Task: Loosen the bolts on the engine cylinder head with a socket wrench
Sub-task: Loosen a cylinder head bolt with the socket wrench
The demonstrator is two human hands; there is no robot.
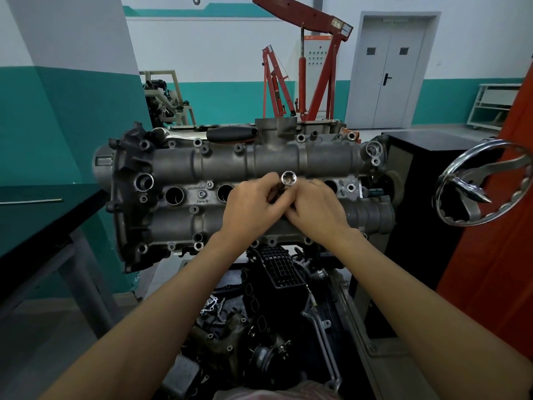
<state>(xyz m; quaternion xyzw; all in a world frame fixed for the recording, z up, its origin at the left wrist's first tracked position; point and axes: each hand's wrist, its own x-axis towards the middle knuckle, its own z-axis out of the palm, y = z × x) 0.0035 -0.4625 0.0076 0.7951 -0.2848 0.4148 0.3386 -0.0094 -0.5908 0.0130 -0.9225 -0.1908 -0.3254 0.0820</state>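
**A:** Where is the socket (288, 178)?

**B:** At the centre of the frame, pinched between the two hands above the cylinder head (225, 166). Its open end faces up toward the camera, so its long axis runs roughly from the lens down into the fingers.

**A:** And the fingers?

**B:** The left hand (250, 204) curls its fingers round something just under the socket; the right hand (315, 207) closes in from the other side, fingertips meeting the left's. Whether a wrench drive or extension sits between them cannot be told.

**A:** The wrench itself?

**B:** A black handle (230, 133) lies along the upper edge of the head, above and left of the hands, the left hand nearer to it.

**A:** So the bolts?

**B:** One bolt (202, 194) shows left of the left hand, between two plug wells. The socket probably has to be turned open-end-down before it seats.
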